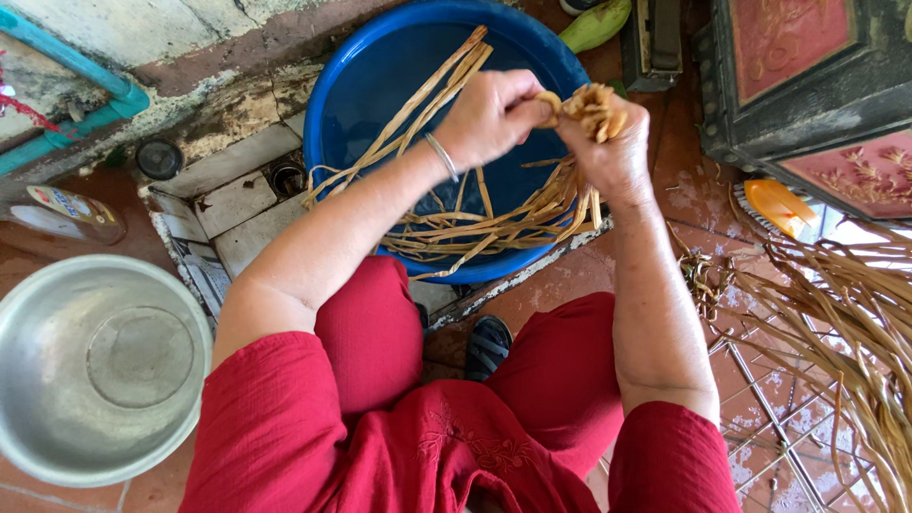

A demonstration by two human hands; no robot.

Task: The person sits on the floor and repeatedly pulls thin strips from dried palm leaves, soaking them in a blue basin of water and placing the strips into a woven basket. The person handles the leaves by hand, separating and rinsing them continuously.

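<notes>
Over the blue plastic basin [380, 85]: left hand [489, 114] closed, pinching the tan end of a bundle of dried plant strips [475, 223]; right hand [608, 147] clenched around the bundle's bunched top. Long strips trailing down into the basin and over its rim. Metal bowl [100, 366] on the tiled floor at left, loose dried strips [845, 313] heaped at right.
</notes>
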